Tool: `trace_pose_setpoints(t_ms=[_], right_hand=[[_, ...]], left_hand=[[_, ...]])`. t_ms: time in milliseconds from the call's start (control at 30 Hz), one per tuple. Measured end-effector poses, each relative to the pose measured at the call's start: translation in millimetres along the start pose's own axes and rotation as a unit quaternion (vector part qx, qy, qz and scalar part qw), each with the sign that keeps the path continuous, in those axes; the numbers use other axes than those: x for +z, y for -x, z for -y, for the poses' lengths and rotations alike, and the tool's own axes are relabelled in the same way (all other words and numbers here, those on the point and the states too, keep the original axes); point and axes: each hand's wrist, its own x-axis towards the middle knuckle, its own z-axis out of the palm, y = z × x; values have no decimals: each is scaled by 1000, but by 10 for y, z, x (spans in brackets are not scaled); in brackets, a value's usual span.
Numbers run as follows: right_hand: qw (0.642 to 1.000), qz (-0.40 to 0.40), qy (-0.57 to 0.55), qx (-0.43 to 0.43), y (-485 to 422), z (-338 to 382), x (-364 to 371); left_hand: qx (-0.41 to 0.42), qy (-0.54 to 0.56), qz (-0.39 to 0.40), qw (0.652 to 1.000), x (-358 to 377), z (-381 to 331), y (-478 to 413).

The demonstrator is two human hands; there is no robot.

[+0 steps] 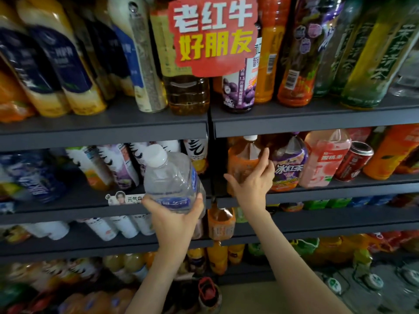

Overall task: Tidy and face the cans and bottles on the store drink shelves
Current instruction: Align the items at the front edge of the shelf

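Standing close to the drink shelves, the person holds a clear water bottle in front of the left bay. The left hand grips it round the base from below, and the white cap tilts up and to the left. The blue label is too blurred to read.

The right hand reaches into the right bay. It lies against an orange tea bottle at the left end of the second shelf. The thumb is spread to the left and the fingers sit on the bottle's right side, next to a purple bottle. I cannot tell whether that hand has closed on it.

The purple bottle reads 冰红茶. The pink bottle to its right reads 蜜桃茶. A red can leans tilted beside that, its top facing out.

A red sign hanging above reads 老红牛 好朋友. Behind its lower edge stands a grape juice bottle marked NFC. A shelf tag near the left hand begins 元气森.

Bare shelf board shows in front of the leaning bottles on the left. The two bays meet at a dark seam between the hands.
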Motion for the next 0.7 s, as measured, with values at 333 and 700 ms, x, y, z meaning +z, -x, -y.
trace_pose_setpoints(t_ms=[333,700], right_hand=[[955,87,216,-185,9,-173,-81],[896,312,-301,95,468,-25,-1683]], left_hand=[[-41,-38,75,996,-82,57,162],[-77,-72,230,968,278,-738,847]])
